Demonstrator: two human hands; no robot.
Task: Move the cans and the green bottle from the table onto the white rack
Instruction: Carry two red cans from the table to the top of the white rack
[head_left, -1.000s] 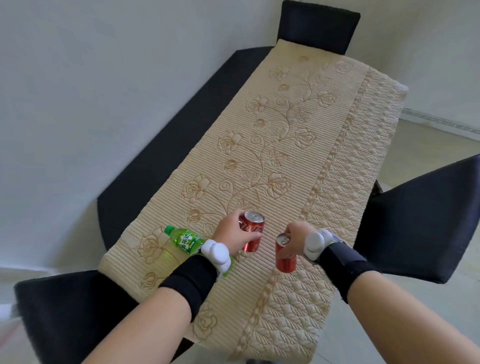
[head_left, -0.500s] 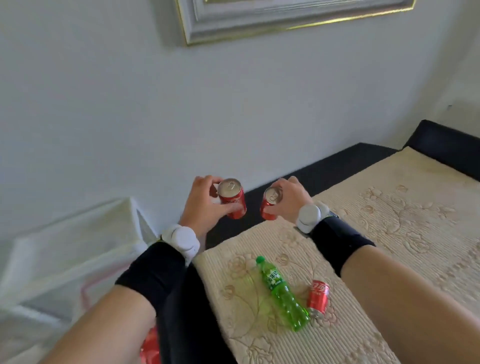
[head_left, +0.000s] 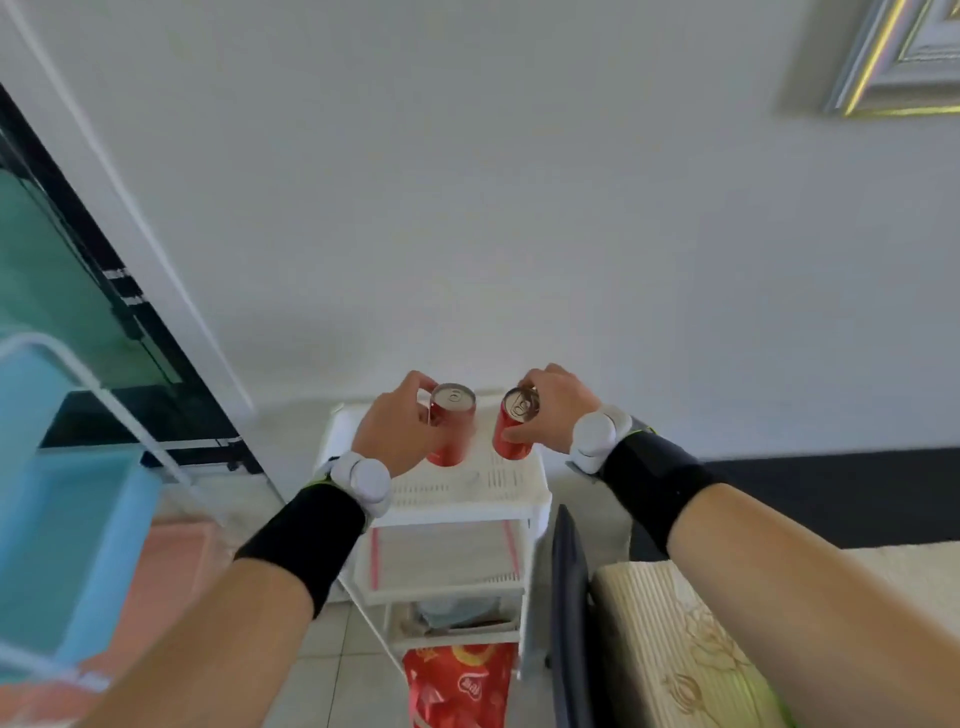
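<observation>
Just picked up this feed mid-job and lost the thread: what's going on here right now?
A person is carrying two red cans to the white rack. The left hand grips one can and the right hand grips the other can, both held upright right over the rack's top shelf. Whether the can bottoms already touch the shelf is hard to tell. The green bottle is not in view, so that part looks undone.

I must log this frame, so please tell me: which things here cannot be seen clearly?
- Can bottoms: left can and right can may touch the white rack; hands cover the contact.
- Green bottle: outside the head view.
- Lower shelf contents: blurred, partly hidden by the shelves above.
- Red bag: cut by the bottom edge.
</observation>
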